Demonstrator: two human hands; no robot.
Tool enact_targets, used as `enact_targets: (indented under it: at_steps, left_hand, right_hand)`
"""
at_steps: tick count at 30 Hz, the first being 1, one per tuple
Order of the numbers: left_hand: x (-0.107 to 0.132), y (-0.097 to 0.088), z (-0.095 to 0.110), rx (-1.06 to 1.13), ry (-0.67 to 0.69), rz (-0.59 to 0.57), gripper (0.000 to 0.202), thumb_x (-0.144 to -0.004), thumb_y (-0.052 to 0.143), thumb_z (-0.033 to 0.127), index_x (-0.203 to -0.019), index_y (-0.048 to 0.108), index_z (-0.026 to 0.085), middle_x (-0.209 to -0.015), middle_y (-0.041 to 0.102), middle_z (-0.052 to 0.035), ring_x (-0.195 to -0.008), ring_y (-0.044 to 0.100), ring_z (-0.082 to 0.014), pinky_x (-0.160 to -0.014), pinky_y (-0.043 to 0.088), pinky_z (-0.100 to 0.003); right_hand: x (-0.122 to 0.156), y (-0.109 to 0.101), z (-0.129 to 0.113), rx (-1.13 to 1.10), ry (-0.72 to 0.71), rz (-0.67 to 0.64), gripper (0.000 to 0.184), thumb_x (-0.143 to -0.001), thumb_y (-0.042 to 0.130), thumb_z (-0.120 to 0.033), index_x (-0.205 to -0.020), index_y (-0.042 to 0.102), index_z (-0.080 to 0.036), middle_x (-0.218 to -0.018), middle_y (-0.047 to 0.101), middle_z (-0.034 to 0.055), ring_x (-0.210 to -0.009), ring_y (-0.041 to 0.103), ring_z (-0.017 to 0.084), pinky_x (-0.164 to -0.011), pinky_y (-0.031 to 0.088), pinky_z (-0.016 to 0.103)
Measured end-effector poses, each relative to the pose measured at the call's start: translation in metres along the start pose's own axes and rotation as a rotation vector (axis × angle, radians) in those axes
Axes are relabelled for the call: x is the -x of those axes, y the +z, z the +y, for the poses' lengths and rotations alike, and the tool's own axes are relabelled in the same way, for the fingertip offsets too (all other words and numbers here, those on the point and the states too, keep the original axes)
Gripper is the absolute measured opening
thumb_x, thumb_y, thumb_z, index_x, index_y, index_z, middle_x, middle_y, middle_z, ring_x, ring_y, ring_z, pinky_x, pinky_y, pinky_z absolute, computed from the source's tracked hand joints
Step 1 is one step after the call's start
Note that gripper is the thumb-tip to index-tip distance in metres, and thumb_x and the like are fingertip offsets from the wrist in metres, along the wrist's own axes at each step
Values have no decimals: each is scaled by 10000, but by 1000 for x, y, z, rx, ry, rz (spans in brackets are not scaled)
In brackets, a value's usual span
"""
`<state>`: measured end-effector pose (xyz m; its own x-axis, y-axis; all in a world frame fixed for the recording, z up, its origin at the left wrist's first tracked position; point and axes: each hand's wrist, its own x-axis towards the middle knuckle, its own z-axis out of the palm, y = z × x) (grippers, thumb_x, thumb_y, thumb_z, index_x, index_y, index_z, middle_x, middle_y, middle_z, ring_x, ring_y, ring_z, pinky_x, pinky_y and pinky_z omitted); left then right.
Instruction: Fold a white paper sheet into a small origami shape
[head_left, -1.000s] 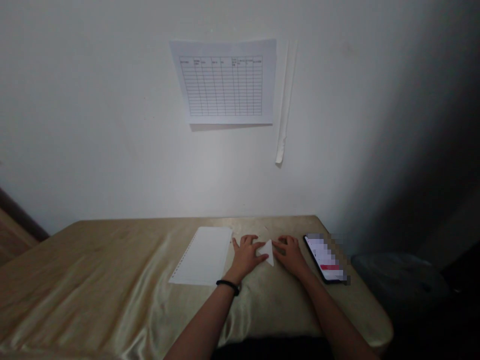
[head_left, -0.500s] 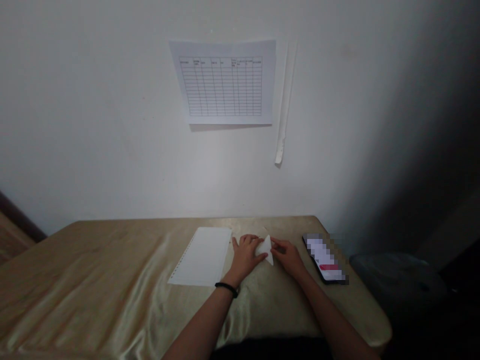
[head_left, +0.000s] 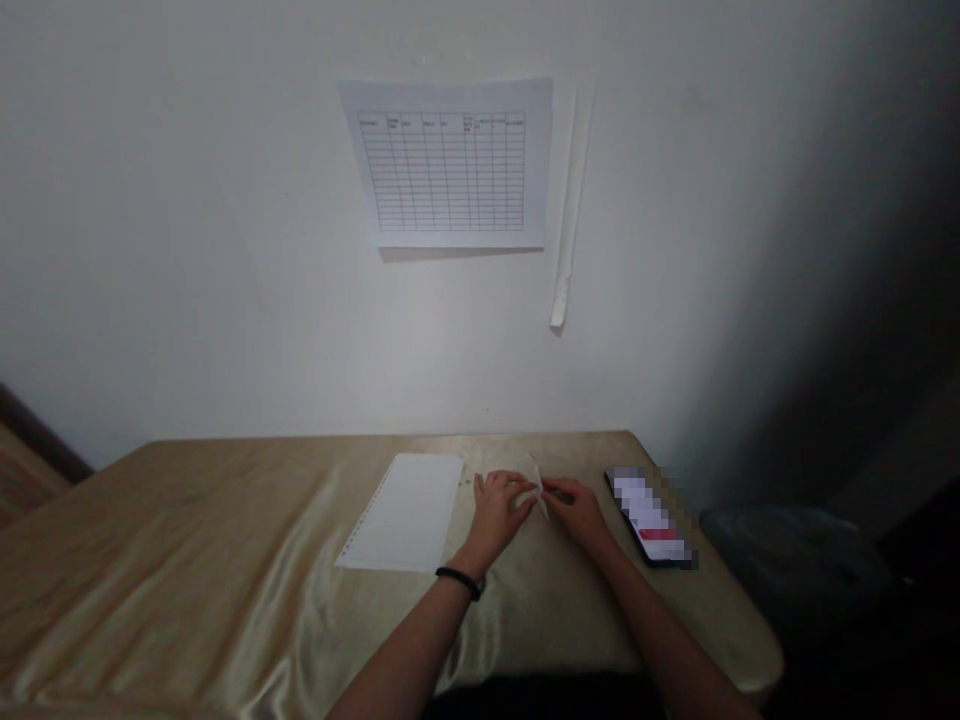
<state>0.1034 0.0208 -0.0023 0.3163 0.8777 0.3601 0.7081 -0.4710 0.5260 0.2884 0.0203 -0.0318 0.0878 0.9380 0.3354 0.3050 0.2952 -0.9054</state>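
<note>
Both hands meet over a small folded piece of white paper (head_left: pixel 541 501) near the middle of the table. My left hand (head_left: pixel 501 503), with a black band at the wrist, pinches the paper's left side between thumb and fingers. From the right, my right hand (head_left: pixel 574 507) grips the opposite side, its fingertips close to the left ones. Much of the folded paper is hidden by the fingers. To the left of my left hand lies a flat sheet of white paper (head_left: pixel 405 512) with punched holes along its left edge.
A phone (head_left: pixel 651 517) with its screen lit lies right of my right hand. The table (head_left: pixel 225 540) wears a wrinkled gold cloth. Behind it, a printed chart (head_left: pixel 450 170) and a strip of white trunking (head_left: pixel 568 220) are on the wall. A dark rounded object (head_left: pixel 795 550) stands beyond the table's right edge.
My left hand has slid slightly right, its fingertips now near those of my right hand. The folded paper shows less of its white face. My right hand stays nearly in place.
</note>
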Motion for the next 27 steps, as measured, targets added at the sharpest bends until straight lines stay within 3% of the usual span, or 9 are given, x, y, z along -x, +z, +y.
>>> enact_targets:
  at_steps: [9,15,27]
  left_hand:
    - [-3,8,-5,173,-138,-18,278,-901,628,433,-1144,702,320,-1254,706,-25,-1224,582,-260,-1186,45,-651]
    - [-3,9,-3,234,-130,-27,287,-892,635,429,-1160,688,341,-1263,706,-7,-1234,591,-264,-1185,67,-651]
    - [-2,8,-2,218,-153,-55,260,-892,631,428,-1124,713,343,-1256,709,-16,-1238,587,-273,-1182,-6,-667]
  right_hand:
    - [0,-3,-3,37,-32,-60,351,-797,667,-497,-1016,783,-249,-1038,772,81,-1023,683,277,-989,498,485]
    - [0,-3,-5,39,-45,-44,349,-804,667,-495,-1025,782,-251,-1013,773,75,-1000,677,270,-963,496,462]
    - [0,-2,-3,58,-21,-10,325,-776,704,-507,-937,796,-240,-957,771,80,-967,678,273,-936,508,452]
